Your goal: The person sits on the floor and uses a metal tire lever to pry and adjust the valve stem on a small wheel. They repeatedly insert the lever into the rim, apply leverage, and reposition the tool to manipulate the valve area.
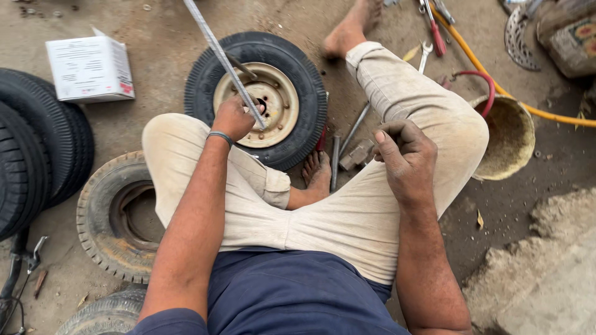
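I sit on the ground with a small black tyre (298,68) on a cream metal rim (279,93) lying flat before my knees. My left hand (233,118) is shut on a long grey metal bar (217,53) that slants up to the top edge, its lower end resting against the rim near the hub. Over my right thigh my right hand (403,152) hovers with the fingers loosely curled and nothing in it. My bare foot (318,174) lies beside the tyre.
Black tyres (37,149) are stacked at the left, a worn tyre (105,217) under my left knee. A white box (90,68), loose metal rods (344,146), a round bowl (509,136), a yellow hose (490,77) and pliers (434,28) lie around. Rubble rises at the lower right.
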The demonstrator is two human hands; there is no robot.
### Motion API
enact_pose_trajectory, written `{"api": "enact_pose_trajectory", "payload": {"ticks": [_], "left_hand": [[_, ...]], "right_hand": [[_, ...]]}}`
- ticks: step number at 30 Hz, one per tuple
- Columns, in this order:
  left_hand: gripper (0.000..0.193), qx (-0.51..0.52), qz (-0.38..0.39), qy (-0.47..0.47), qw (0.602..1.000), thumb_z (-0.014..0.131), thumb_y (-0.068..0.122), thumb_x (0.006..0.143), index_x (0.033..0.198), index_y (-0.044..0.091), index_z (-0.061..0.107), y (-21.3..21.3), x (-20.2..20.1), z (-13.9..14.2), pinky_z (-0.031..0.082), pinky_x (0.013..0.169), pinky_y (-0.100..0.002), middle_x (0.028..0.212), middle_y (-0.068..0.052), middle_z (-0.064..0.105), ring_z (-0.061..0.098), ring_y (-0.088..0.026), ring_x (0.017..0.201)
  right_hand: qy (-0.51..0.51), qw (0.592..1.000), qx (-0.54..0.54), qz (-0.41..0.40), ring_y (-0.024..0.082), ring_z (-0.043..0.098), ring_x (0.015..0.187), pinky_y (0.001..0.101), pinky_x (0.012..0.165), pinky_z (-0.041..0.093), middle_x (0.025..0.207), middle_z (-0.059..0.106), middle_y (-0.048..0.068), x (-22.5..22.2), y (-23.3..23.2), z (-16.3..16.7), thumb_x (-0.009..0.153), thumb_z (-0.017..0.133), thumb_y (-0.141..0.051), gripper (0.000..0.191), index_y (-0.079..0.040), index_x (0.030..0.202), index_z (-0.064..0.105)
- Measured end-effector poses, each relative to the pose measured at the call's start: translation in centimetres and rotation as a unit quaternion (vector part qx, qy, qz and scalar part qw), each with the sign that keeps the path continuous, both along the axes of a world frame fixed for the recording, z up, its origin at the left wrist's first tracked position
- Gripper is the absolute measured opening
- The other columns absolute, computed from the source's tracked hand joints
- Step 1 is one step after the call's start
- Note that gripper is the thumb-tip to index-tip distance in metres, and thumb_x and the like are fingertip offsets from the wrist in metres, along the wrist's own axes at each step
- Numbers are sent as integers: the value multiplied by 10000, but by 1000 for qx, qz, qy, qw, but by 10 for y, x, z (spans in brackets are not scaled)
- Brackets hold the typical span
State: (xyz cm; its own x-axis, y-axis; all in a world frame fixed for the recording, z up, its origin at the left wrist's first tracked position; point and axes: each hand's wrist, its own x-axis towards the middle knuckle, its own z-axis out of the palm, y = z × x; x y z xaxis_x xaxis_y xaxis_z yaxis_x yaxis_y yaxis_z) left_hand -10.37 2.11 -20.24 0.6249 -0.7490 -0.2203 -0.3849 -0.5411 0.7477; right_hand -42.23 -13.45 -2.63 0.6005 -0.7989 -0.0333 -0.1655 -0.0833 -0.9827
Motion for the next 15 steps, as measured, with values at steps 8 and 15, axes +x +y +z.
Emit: {"api": "enact_pose_trajectory", "payload": {"ticks": [8,15], "left_hand": [[160,-296,225,149,916,674,116,972,1014,-36,702,21,29,84,570,609,-275,848,-82,732,671,-116,691],[449,-223,262,18,939,734,350,904,1217,35,669,-7,26,155,580,806,-363,944,-107,744,742,-219,867]], "right_hand": [[-39,998,-34,34,84,622,728,241,678,537,839,663,30,24,41,29,1004,672,-83,125,22,1072,678],[-74,991,-14,115,89,614,713,243,665,533,808,660,28,50,48,28,975,663,-60,148,27,1088,699]]}}
